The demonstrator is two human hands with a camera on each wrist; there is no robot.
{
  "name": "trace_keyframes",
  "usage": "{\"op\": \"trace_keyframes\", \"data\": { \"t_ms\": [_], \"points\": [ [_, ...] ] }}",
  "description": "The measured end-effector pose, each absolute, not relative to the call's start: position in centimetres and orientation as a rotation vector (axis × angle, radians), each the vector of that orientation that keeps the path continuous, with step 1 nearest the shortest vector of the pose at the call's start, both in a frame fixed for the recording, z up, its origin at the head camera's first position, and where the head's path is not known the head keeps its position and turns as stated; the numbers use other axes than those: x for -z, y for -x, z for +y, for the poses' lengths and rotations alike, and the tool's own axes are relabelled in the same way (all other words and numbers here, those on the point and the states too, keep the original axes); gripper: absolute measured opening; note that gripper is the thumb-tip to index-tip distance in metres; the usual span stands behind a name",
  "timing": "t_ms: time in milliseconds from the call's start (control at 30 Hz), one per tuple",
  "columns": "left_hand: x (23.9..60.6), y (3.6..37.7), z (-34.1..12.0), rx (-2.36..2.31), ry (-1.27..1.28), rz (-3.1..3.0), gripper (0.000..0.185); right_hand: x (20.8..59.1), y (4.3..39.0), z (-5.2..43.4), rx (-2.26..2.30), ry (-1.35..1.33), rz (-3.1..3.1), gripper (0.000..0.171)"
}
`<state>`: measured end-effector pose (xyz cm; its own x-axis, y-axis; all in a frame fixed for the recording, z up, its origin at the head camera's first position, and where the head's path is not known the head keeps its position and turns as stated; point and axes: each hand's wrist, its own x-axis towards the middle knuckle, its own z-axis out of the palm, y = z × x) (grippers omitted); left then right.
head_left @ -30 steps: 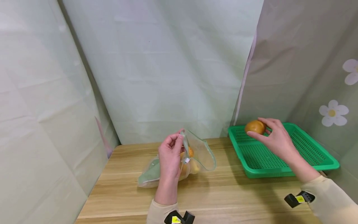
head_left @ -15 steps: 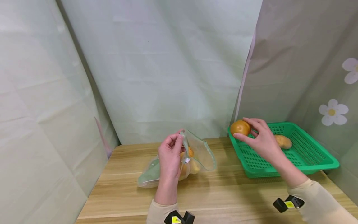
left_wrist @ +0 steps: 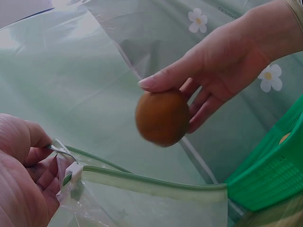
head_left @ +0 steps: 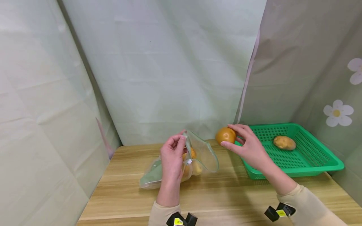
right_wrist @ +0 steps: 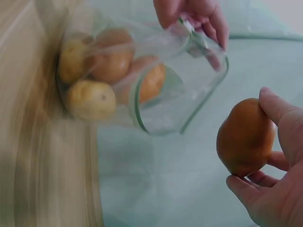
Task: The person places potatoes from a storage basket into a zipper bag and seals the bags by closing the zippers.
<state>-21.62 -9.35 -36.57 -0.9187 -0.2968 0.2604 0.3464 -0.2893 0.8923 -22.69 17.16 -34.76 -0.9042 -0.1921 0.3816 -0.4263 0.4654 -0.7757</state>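
My left hand (head_left: 172, 157) pinches the top edge of a clear zip bag (head_left: 154, 176) with a green-trimmed mouth. The bag lies on the table, its mouth gaping to the right. Inside, in the right wrist view, are a pale potato (right_wrist: 91, 100) and several other round yellow, brown and orange items. My right hand (head_left: 250, 147) holds a round, orange-brown, tomato-like fruit (head_left: 225, 135) between thumb and fingertips. The fruit is in the air, just right of the bag's mouth and left of the basket.
A green perforated basket (head_left: 294, 171) stands on the right of the wooden table (head_left: 121, 201). One potato (head_left: 284, 142) lies in it. Pale green curtains (head_left: 181, 72) hang behind and at the sides, close to the table's edges.
My right hand has carried the tomato-like fruit leftward from over the basket toward the bag's mouth. The potato in the basket has come into full view. My left hand keeps its place.
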Motion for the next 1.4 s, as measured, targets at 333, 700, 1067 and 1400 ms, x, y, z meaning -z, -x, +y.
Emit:
{"op": "trace_keyframes", "data": {
  "t_ms": [333,700,1067,1400],
  "points": [
    [36.7,21.7,-9.4,2.234,0.052,-1.570,0.013,36.1,22.6,13.4,-1.470,-0.666,-2.479,0.065],
    [36.5,21.6,-9.3,2.227,0.059,-1.569,0.012,37.5,22.6,10.5,-1.352,-0.630,-2.572,0.069],
    [36.6,21.6,-9.2,2.221,0.043,-1.579,0.012,38.2,22.3,9.3,-1.128,-0.628,-2.600,0.053],
    [36.5,21.6,-9.3,2.221,0.036,-1.524,0.013,38.3,22.0,10.0,-0.981,-0.693,-2.607,0.040]
  ]
}}
